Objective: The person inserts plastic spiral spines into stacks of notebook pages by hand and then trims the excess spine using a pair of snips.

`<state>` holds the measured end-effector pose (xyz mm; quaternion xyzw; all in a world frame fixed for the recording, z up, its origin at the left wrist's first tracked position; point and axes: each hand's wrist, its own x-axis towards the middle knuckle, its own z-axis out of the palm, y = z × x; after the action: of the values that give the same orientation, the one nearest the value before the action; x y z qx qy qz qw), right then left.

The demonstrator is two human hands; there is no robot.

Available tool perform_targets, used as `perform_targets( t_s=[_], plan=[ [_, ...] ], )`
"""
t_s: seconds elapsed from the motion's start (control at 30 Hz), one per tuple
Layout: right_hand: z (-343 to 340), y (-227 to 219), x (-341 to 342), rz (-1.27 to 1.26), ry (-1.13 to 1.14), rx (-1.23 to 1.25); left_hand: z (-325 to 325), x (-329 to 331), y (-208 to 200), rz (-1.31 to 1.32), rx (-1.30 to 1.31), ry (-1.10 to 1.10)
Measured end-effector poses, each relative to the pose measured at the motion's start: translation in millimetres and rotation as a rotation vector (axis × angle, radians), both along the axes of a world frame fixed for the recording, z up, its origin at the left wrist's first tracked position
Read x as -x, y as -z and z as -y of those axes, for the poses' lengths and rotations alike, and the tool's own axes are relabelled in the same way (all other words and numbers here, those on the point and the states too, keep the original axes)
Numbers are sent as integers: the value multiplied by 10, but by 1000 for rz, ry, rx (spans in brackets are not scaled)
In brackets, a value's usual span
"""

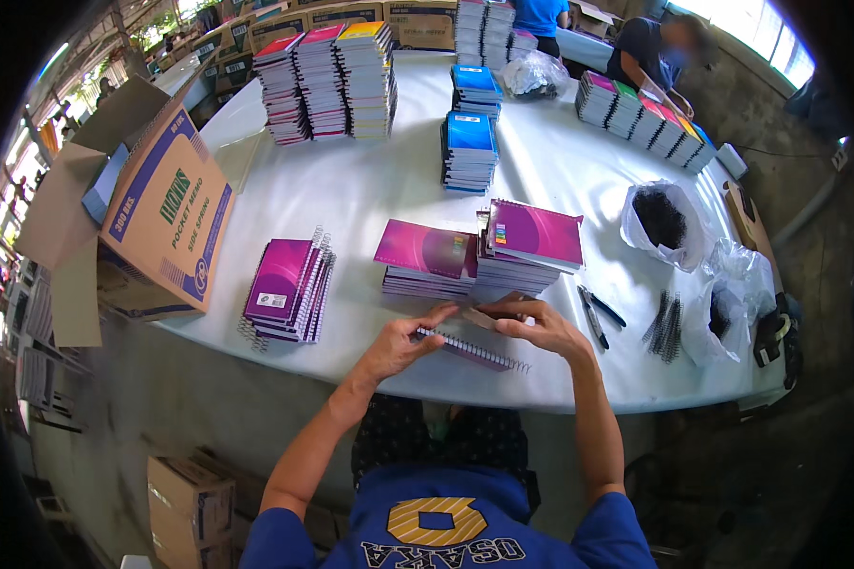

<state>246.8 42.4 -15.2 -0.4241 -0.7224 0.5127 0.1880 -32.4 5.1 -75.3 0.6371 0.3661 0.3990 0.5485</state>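
Note:
In front of me a purple notebook with a wire coil along its edge (474, 352) lies near the table's front edge. My left hand (400, 343) grips its left end, thumb by the coil. Just above the notebook my right hand (538, 327) is closed, its fingertips close to the left ones; what they pinch, if anything, is unclear. The coil's loose end sticks out past the notebook's right end. Behind my hands stand a stack of purple-covered pads (425, 248) and a taller purple stack (535, 233). To the left, coiled purple notebooks (280, 289) are piled up.
Pliers (594, 318) and loose black coils (667, 327) lie right, beside plastic bags of coils (662, 218). An open carton (166, 213) stands left. Blue notebooks (470, 142), tall stacks (324, 83) and a row of colourful notebooks (647, 123) stand farther back, where another person (636, 57) works.

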Motion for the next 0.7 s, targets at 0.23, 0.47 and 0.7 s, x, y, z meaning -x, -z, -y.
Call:
perform_targets(
  t_s=[0.23, 0.47, 0.7],
  plan=[
    [245, 275, -412, 409, 25, -623, 41, -12, -149, 190, 103, 125],
    [265, 621, -1024, 927, 637, -686, 30, -60, -54, 143, 105, 146],
    [410, 442, -772, 617, 764, -1040, 102, -161, -64, -21, -10, -16]
  ],
)
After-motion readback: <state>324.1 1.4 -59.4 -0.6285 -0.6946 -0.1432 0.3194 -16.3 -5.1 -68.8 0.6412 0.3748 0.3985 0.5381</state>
